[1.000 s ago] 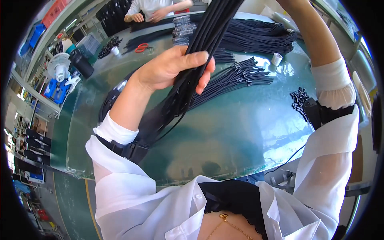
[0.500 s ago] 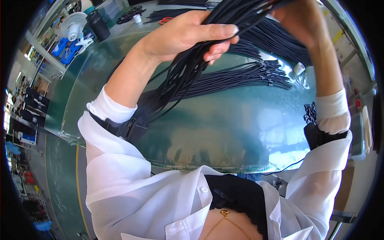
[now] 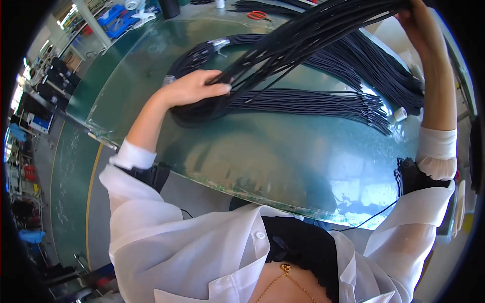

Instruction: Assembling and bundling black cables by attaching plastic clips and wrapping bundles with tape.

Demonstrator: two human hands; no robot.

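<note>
A long bundle of black cables (image 3: pixel 303 38) stretches between my two hands above the table. My left hand (image 3: pixel 194 90) is closed round its lower left part, thumb on top. Up at the far right, my right hand (image 3: pixel 417 25) grips the other end; its fingertips are partly out of the picture. Below the bundle, another bunch of black cables (image 3: pixel 303 103) lies across the table, its ends toward the right. Behind it a looped cable bundle (image 3: pixel 194 58) with clear wrap (image 3: pixel 219 44) curves round, and further black cables (image 3: pixel 389 65) lie at the back right.
The green tabletop (image 3: pixel 252 156) has a curved near edge in front of me. A small white spool (image 3: pixel 400 114) stands right of the cable ends. Red-handled scissors (image 3: pixel 257 15) and a black cylinder (image 3: pixel 169 7) are at the back. A thin black cord (image 3: pixel 366 220) hangs over the front edge.
My hands have moved apart: the left came down and to the left, the right went outward to the right. The held cable bundle is now stretched out lengthwise between them.
</note>
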